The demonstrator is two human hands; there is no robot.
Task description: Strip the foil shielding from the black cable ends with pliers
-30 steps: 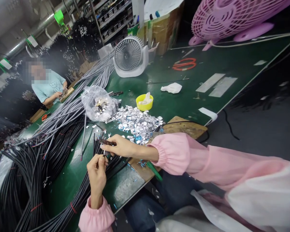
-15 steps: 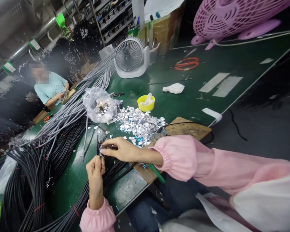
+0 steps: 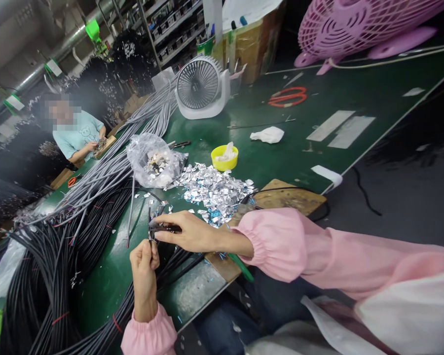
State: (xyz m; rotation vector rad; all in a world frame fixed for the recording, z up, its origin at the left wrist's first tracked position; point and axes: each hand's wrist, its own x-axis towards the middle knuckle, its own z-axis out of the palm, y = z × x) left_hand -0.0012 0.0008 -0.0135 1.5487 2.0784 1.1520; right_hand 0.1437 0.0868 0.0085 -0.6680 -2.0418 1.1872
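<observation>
My left hand [image 3: 144, 259] is closed, fingers pinching the end of a black cable, which points upward out of the grip. Just above it my right hand [image 3: 187, 231] bends over the same end, thumb and fingers closed round a small dark tool [image 3: 167, 228] whose kind I cannot make out. The tip of the cable between the two hands is mostly hidden. Below and left of them, a bundle of black cables [image 3: 124, 308] tied with a red band runs along the table's front edge.
A heap of silvery foil scraps [image 3: 216, 190] lies beyond my hands, near a clear plastic bag [image 3: 153, 160] and a yellow dish [image 3: 224, 159]. Grey cables [image 3: 107, 167] stretch along the left. A white fan [image 3: 200, 88] and red-handled scissors [image 3: 288, 97] stand farther back. A co-worker [image 3: 79, 133] sits across the table.
My right hand has shifted slightly, its fingertips and the dark tool moving a little left at the cable end. My left hand has moved slightly left.
</observation>
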